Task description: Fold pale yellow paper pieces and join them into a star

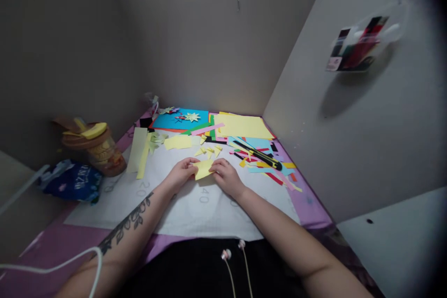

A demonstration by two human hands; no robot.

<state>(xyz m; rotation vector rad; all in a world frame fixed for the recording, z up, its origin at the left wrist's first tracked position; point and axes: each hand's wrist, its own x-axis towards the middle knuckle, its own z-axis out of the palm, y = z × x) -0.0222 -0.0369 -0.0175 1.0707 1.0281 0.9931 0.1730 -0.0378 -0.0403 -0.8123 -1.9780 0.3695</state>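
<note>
Between my two hands, just above the white sheet, is a small yellow paper piece [203, 169]. My left hand [182, 173] pinches its left edge, and my right hand [226, 175] grips its right side. Several small folded yellow pieces [209, 152] lie right behind it. Further back to the left are flat yellow paper rectangles [178, 142]. A black and yellow cutter [260, 154] rests on coloured paper strips [275, 174] to the right of my right hand.
Folded paper stars [192, 117] sit on blue paper [164, 121] at the back, beside large yellow sheets [242, 126]. On the left stand a brown-lidded cup [108, 156] and a blue packet [71, 180]. Grey partitions [209, 56] enclose the table. A white cable [52, 270] crosses the lower left.
</note>
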